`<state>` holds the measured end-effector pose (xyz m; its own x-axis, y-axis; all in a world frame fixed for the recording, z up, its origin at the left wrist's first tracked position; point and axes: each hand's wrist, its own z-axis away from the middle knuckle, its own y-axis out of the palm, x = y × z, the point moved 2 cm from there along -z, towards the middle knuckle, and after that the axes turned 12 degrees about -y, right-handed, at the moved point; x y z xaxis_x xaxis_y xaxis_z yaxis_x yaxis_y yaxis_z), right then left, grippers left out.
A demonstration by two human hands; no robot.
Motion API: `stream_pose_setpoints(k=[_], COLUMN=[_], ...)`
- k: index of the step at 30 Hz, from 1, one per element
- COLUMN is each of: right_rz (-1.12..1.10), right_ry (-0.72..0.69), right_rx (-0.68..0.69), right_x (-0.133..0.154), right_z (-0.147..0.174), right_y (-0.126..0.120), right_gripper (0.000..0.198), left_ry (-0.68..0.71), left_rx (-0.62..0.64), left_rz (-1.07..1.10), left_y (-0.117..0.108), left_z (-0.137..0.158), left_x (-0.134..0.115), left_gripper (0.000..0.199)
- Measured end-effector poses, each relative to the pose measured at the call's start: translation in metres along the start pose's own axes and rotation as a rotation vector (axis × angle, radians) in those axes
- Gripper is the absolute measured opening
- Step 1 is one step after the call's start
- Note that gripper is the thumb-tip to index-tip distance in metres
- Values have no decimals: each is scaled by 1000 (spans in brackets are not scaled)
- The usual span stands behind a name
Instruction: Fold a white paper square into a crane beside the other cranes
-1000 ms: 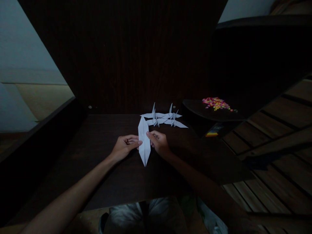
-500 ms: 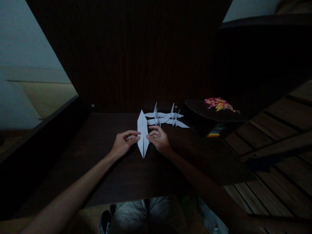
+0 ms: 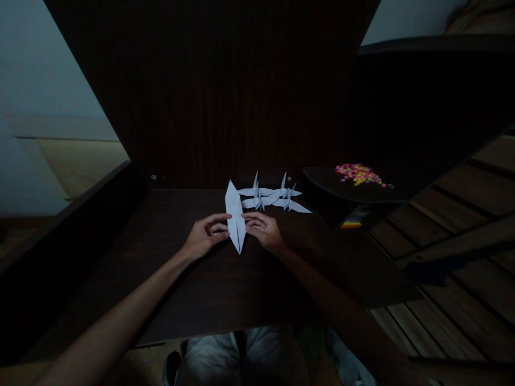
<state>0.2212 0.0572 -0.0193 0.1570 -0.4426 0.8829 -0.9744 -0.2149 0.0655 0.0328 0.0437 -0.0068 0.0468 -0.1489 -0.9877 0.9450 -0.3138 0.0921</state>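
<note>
A long white folded paper (image 3: 235, 217), pointed at both ends with a slit down its lower half, is held between my two hands above the dark desk. My left hand (image 3: 205, 235) grips its left edge with thumb and fingers. On the opposite edge, my right hand (image 3: 265, 229) has its thumb and forefinger at the paper, the other fingers curled. Just beyond the right hand, several white folded paper cranes (image 3: 257, 201) sit in two rows, wings overlapping.
To the right, a small curved shelf (image 3: 322, 179) carries a heap of small colourful pieces (image 3: 360, 174). Below it is an object with a rainbow-coloured edge (image 3: 351, 224). A tall dark panel (image 3: 221, 96) stands behind the desk (image 3: 193, 300), and a low side board (image 3: 80, 206) borders the left.
The folded paper has tilted slightly, its top leaning left and its lower tip shifting right and up. My right fingers have moved in closer along its edge. The view has shifted a little.
</note>
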Motion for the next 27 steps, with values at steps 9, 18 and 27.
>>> stream_pose_setpoints(k=[9, 18, 27], right_rz=[43, 69, 57], right_ry=[-60, -164, -136], right_rx=[27, 47, 48], right_x=[5, 4, 2], right_z=[2, 3, 4], right_y=[1, 3, 3], right_gripper=[32, 40, 40], left_ry=[42, 44, 64], left_rx=[99, 63, 22], left_rz=[58, 45, 29], left_y=[1, 5, 4], left_z=[1, 4, 2], left_x=[1, -1, 1], left_gripper=[58, 63, 60])
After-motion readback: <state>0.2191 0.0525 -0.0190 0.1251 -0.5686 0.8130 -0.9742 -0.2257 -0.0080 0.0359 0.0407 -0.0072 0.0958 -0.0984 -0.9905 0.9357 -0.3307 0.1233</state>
